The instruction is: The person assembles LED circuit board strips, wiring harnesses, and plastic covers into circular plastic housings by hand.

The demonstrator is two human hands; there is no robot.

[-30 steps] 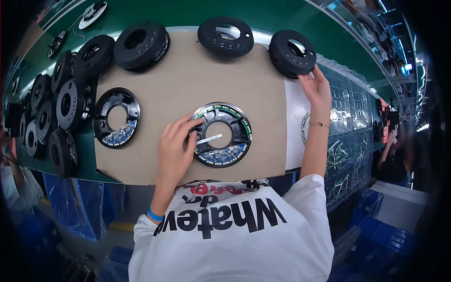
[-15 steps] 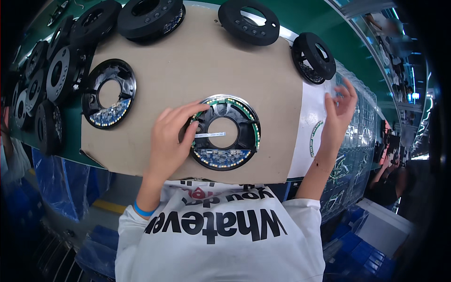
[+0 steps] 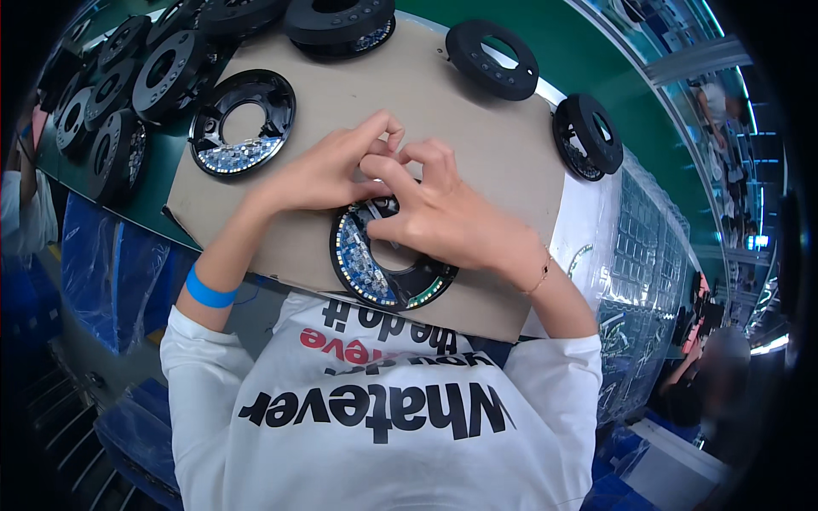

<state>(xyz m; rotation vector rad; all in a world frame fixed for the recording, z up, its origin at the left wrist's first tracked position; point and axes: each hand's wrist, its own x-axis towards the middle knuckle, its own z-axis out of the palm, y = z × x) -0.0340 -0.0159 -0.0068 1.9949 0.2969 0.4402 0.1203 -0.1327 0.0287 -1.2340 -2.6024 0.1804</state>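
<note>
Head view: right hand (image 3: 439, 213) (half-curled) at black ring (image 3: 400, 279).

Ahead of the left hand (image 3: 336, 170) and right hand (image 3: 439, 209), the mat (image 3: 405, 85) lies open, bounded by a left cover (image 3: 339, 30), a middle cover (image 3: 487, 73) and a right cover (image 3: 583, 128). A left disc (image 3: 243, 157) obstructs the left hand leftward; the hands crowd each other above the near disc (image 3: 362, 266).
</note>
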